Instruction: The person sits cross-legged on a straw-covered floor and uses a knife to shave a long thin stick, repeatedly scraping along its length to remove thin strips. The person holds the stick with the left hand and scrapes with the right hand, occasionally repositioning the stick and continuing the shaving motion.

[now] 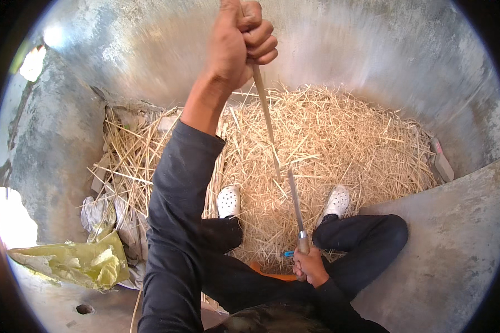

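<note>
My left hand point(240, 44) is raised at the top middle, its fingers wrapped round a long thin tan strip point(265, 108) that looks like split bamboo. The strip slants down from the fist toward my lap. Low at the right, my right hand point(311, 267) grips the wooden handle of a knife point(295, 201). Its long narrow blade points up and away from me. The blade's tip is close to the lower end of the strip; whether they touch, I cannot tell.
Pale shavings point(344, 133) cover the floor around my white clogs point(229, 201). Longer strips point(129, 161) lie at the left, near a torn yellow-green sack point(103, 261). Something orange point(275, 273) lies under my legs. A grey curved wall point(344, 44) rises beyond the shavings.
</note>
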Available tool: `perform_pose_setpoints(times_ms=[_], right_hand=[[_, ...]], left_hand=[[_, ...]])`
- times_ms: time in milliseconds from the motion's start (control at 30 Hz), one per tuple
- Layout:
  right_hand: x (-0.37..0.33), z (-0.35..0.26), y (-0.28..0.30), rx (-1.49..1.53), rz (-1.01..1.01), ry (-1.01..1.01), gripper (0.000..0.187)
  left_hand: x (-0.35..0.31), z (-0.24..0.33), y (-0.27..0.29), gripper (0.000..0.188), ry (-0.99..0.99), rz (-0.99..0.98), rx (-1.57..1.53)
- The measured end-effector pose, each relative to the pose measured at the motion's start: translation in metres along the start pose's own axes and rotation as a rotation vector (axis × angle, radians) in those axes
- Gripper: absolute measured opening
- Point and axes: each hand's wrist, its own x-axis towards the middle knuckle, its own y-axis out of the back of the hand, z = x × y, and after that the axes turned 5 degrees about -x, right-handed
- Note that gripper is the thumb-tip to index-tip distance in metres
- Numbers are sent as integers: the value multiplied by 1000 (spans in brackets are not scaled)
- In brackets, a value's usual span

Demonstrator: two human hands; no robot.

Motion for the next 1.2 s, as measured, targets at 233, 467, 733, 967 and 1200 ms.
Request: perform_pose_setpoints(times_ms=[233,467,733,967,1200], right_hand=[[-49,-85,-50,-86,-91,586,7],[-5,-72,-75,-248,-81,581,7],[4,-52,-69,-447,202,828,9],[-6,-82,-21,218,-526,137,9],[-59,-114,-48,-240,-151,538,10]], left_hand=[[10,-17,-12,61,-265,238,217],[2,-11,-16,61,-240,163,247],[-7,-18,-30,60,-203,162,158],[-6,-11,-13,59,-226,178,191],[-1,-19,-31,58,-231,164,160]])
